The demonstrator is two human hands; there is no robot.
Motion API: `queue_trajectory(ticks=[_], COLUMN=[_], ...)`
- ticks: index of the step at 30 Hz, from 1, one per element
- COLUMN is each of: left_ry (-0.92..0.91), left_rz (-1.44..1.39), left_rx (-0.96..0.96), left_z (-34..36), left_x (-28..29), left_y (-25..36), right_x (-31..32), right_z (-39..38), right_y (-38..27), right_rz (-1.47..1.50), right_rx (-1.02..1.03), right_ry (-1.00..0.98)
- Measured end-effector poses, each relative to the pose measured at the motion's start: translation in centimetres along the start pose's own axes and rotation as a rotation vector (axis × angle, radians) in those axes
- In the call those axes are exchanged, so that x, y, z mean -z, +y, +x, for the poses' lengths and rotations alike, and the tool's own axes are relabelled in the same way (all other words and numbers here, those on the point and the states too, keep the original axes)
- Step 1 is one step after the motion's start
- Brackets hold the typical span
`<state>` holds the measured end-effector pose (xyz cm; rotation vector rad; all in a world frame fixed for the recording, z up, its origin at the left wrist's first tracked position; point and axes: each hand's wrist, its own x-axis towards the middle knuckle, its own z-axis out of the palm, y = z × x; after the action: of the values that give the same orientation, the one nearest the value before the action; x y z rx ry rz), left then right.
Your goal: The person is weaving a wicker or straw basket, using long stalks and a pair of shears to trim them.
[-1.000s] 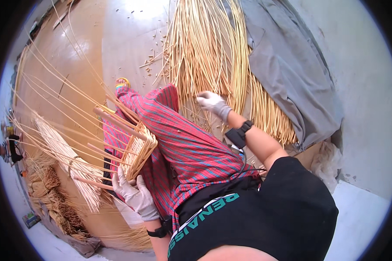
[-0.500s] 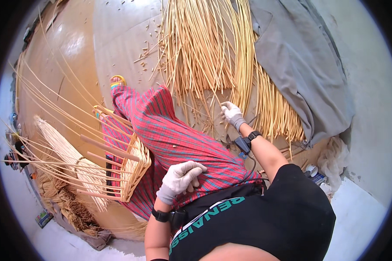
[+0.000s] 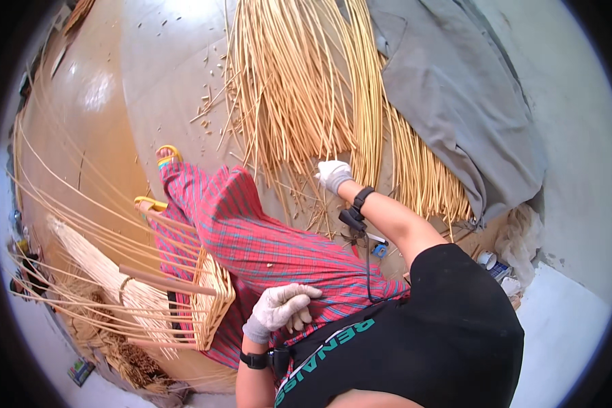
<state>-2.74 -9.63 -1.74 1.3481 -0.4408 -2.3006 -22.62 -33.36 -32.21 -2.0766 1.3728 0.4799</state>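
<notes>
A basket [image 3: 214, 302] is sitting left of the person's lap [image 3: 319, 272] — a cane bundle [image 3: 81, 245] is lying farther left — while rods [image 3: 285, 88] are stretching across the floor [image 3: 170, 88] ahead (a cloth [image 3: 455, 109] is lying to their right).

A weaving workshop, or a room used as one, is suggested. The upper middle of the frame is filled by long cane-like rods [image 3: 285, 88] laid in bundles on a smooth floor [image 3: 177, 75], partly covered at the upper right by a grey cloth [image 3: 455, 102]. Short offcuts [image 3: 197, 119] are scattered to their left. At the lower left, a part-woven basket [image 3: 212, 299] is seen with long stakes [image 3: 163, 279] fanned out, and beside it a tied bundle of paler strands [image 3: 92, 255] and brown fibres [image 3: 139, 364] are laid. The right side is bounded by a plain pale wall [image 3: 564, 102].
</notes>
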Motion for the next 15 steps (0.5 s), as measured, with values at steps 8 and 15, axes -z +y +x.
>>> queue_trajectory(ticks=[8,15], left_ry=[-0.061,-0.071], left_rz=[0.029,-0.002], left_rx=[0.01,-0.029], left_z=[0.2,0.2], left_x=[0.5,0.6], left_y=[0.1,0.2], right_x=[-0.6,2.2], right_z=[-7.2,-7.0], right_y=[9.5,13.4], right_rz=[0.416,0.157], right_rx=[-0.24,-0.292], right_ry=[0.279,0.363])
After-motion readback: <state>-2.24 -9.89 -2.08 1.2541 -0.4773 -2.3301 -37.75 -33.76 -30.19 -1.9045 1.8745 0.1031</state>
